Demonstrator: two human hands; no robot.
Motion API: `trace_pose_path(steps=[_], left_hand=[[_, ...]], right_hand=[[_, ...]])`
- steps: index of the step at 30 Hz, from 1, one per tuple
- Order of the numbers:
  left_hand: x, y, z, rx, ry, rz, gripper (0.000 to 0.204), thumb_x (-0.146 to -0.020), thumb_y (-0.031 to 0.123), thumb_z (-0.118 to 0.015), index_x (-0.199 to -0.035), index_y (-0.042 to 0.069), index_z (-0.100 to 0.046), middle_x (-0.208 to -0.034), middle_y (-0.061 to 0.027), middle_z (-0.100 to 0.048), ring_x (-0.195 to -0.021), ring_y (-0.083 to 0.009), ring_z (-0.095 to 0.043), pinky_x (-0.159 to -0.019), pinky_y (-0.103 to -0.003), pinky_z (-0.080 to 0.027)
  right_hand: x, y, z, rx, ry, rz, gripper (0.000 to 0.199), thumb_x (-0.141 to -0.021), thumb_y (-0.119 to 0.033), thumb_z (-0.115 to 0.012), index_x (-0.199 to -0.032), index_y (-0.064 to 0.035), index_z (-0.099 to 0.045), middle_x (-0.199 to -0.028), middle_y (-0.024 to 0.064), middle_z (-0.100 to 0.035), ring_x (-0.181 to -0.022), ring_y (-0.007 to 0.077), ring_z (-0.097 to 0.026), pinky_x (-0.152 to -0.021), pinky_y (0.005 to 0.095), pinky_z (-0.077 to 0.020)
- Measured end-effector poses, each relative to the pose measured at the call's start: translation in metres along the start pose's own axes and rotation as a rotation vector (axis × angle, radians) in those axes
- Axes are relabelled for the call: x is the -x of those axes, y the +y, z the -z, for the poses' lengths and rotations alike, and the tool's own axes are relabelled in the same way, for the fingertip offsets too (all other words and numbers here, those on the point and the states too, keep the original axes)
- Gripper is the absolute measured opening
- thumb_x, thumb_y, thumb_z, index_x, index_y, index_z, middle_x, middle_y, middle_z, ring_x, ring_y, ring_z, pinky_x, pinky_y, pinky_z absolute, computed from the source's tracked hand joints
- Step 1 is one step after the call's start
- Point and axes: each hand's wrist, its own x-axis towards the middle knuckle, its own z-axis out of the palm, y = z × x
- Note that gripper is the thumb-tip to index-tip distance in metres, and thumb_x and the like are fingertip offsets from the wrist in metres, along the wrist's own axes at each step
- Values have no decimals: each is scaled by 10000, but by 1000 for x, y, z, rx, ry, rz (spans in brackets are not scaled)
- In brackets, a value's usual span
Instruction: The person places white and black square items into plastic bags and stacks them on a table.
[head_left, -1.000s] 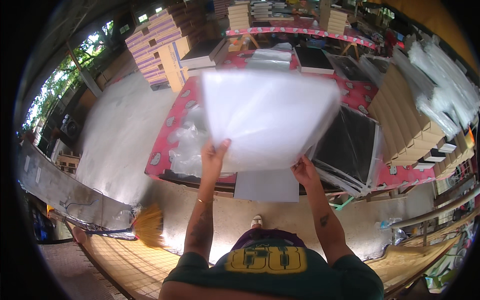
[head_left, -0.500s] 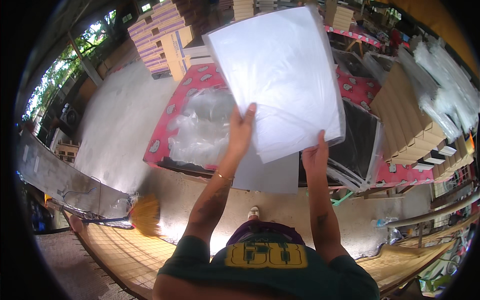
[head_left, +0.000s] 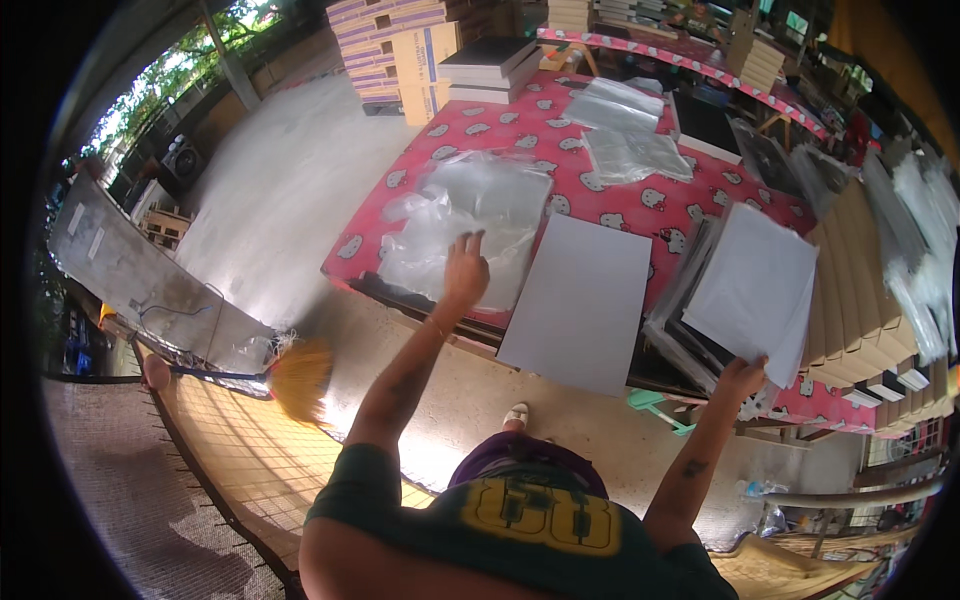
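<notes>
My right hand [head_left: 742, 378] pinches the near corner of a white sheet in a clear plastic sleeve [head_left: 755, 285]. That sheet rests, a little askew, on a pile of sleeved black and white sheets [head_left: 672, 325] at the right of the table. Over a heap of clear plastic sleeves [head_left: 455, 215] on the left is my left hand [head_left: 466, 272], its fingers stretched out and nothing held in them; whether they touch the plastic I cannot tell. Between the two piles a bare pale grey board [head_left: 582, 305] lies flat, its near end at the table's front edge.
A pink patterned cloth covers the table [head_left: 520, 125]. Farther back lie more clear sleeves [head_left: 635, 150], a black-topped box [head_left: 706, 125] and stacked dark boxes [head_left: 490, 65]. Folded cardboard [head_left: 855, 270] stands at the right. A straw broom [head_left: 300, 380] lies at the lower left.
The sleeved white sheet has moved from in front of me down onto the right pile. My left hand has let go of it and moved over to the clear sleeves.
</notes>
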Motion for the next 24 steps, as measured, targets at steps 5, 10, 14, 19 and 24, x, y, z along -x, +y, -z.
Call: trace_pose_path(steps=[5, 10, 14, 19, 24], left_hand=[[-35, -55, 16, -655, -494, -97, 198, -797, 83, -544, -977, 109, -623, -972, -105, -637, -1013, -298, -581, -979, -602, -308], [-40, 55, 45, 288, 188, -197, 177, -795, -2, -560, -957, 41, -620, -709, -98, -631, -578, -225, -598, -542, -337, -468], [-29, 143, 49, 819, -289, -47, 73, -852, 42, -564, -870, 5, -623, -644, -6, -545, -553, -73, -479, -517, -256, -404], [-32, 178, 76, 726, -430, -115, 186, -855, 150, -655, -771, -13, -621, -574, 41, -477, -538, -34, -403, -493, -244, -349], [-32, 155, 85, 854, -689, 51, 346, -874, 337, -660, -737, 20, -636, -566, 64, -434, -517, -28, -319, -466, -229, -250]], right_hand=[[-28, -13, 36, 549, -67, 184, 478, -940, -243, -523, -1301, 39, -384, -1185, 186, -515, -1073, 279, -536, -855, 355, -483], [47, -36, -1, 526, 43, 332, 477, -928, -239, -555, -1316, 13, -439, -1261, 150, -489, -1117, 244, -506, -925, 337, -439], [152, -25, -37, 213, -1212, -157, 564, -874, -121, -611, -1381, -34, -379, -1282, 127, -496, -1195, 188, -461, -1007, 306, -362], [161, -4, -76, 264, -1301, -338, 346, -894, -89, -560, -1228, -11, -518, -1130, 96, -598, -1048, 176, -578, -883, 290, -464], [122, -27, -98, 183, -1237, -615, 199, -914, -126, -545, -1034, 21, -606, -977, 54, -656, -880, 142, -619, -789, 295, -496]])
